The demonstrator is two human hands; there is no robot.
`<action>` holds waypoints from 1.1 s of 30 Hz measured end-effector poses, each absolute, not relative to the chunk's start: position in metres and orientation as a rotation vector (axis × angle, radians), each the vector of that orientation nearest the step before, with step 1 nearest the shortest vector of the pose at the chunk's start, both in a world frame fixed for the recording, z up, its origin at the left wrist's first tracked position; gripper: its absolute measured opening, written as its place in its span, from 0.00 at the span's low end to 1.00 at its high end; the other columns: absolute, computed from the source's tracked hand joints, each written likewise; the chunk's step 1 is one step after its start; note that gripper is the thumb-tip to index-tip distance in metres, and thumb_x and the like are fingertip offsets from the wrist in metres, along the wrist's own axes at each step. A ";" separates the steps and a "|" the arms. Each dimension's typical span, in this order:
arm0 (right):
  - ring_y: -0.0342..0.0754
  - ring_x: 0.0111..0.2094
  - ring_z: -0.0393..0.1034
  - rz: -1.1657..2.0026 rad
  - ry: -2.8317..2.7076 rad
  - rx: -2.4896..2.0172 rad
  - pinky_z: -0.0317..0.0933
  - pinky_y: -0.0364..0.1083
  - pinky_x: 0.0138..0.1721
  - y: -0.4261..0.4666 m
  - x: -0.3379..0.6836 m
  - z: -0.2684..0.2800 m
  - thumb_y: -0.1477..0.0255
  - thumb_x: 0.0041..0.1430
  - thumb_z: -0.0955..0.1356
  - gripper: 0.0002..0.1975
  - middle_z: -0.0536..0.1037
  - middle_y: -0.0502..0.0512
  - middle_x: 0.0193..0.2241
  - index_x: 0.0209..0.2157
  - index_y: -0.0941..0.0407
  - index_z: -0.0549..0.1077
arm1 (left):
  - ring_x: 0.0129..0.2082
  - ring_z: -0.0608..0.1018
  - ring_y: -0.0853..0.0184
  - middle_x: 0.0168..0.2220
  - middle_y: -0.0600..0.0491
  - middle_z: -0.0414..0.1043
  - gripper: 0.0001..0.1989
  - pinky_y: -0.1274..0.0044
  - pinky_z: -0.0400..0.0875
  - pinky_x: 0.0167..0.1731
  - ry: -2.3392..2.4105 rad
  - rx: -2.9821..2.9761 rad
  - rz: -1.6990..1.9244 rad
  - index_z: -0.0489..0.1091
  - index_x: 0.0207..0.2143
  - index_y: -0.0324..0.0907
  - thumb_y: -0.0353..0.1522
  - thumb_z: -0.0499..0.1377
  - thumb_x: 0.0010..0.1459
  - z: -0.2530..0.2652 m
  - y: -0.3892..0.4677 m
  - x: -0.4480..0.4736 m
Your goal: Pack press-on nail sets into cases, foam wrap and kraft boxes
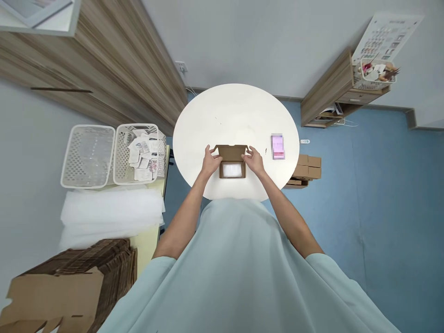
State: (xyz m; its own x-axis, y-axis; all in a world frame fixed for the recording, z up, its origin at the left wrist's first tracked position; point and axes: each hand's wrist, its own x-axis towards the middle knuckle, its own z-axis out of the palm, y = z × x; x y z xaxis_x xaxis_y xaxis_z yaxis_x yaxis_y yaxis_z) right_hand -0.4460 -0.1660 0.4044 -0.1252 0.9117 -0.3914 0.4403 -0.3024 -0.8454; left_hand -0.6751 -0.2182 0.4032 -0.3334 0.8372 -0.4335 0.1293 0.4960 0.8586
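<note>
A small brown cardboard box (231,153) stands on the round white table (236,111) close to my body, its lid raised. Inside lies something white (232,170), perhaps wrapped in foam sheet; its kind cannot be made out. My left hand (211,163) pinches the lid's left side flap between thumb and fingers. On the opposite side, my right hand (255,162) grips the right side flap in the same way. A phone (278,146) with a blurred pink screen lies on the table to the right.
At left, a side table (147,245) carries two white baskets, one with cards (141,155) and one with clear plastic (90,155), plus white foam sheets (113,208). Flat cardboard boxes (55,296) are stacked nearer. Folded boxes (307,167) stand beyond the table's right edge, near a wooden cabinet (329,88).
</note>
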 end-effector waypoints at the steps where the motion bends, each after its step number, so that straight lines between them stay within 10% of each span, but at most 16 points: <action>1: 0.58 0.57 0.80 1.407 -1.518 -1.684 0.71 0.56 0.64 -0.164 -0.445 0.404 0.68 0.66 0.73 0.36 0.76 0.67 0.65 0.72 0.57 0.64 | 0.61 0.80 0.54 0.73 0.37 0.61 0.52 0.62 0.75 0.61 1.763 0.827 0.934 0.45 0.78 0.44 0.25 0.65 0.56 0.403 -0.217 -0.674; 12: 0.57 0.61 0.77 1.254 -1.764 -1.505 0.72 0.57 0.64 -0.203 -0.412 0.381 0.66 0.71 0.66 0.26 0.79 0.64 0.62 0.67 0.56 0.71 | 0.60 0.79 0.54 0.68 0.41 0.70 0.32 0.62 0.76 0.62 1.772 1.097 0.896 0.68 0.67 0.41 0.26 0.61 0.59 0.375 -0.246 -0.662; 23: 0.60 0.52 0.79 1.137 -2.134 -1.720 0.73 0.57 0.54 -0.263 -0.395 0.377 0.71 0.72 0.62 0.26 0.80 0.61 0.59 0.69 0.52 0.66 | 0.72 0.70 0.52 0.72 0.42 0.67 0.35 0.58 0.64 0.72 1.926 1.334 0.655 0.62 0.73 0.41 0.28 0.59 0.64 0.355 -0.314 -0.640; 33: 0.59 0.54 0.80 1.154 -2.291 -2.008 0.71 0.51 0.51 -0.263 -0.405 0.388 0.73 0.75 0.62 0.22 0.84 0.61 0.53 0.67 0.54 0.68 | 0.55 0.84 0.52 0.55 0.46 0.83 0.24 0.65 0.75 0.57 1.946 1.325 0.335 0.73 0.66 0.46 0.31 0.54 0.71 0.367 -0.313 -0.638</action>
State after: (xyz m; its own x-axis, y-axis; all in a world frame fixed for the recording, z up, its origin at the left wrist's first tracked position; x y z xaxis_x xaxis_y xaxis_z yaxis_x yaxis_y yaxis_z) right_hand -0.4053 -0.2633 0.3883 -0.2357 0.8232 -0.5166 0.9052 -0.0074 -0.4249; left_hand -0.6385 -0.3133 0.3674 -0.1873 0.8828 -0.4307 0.6881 0.4308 0.5839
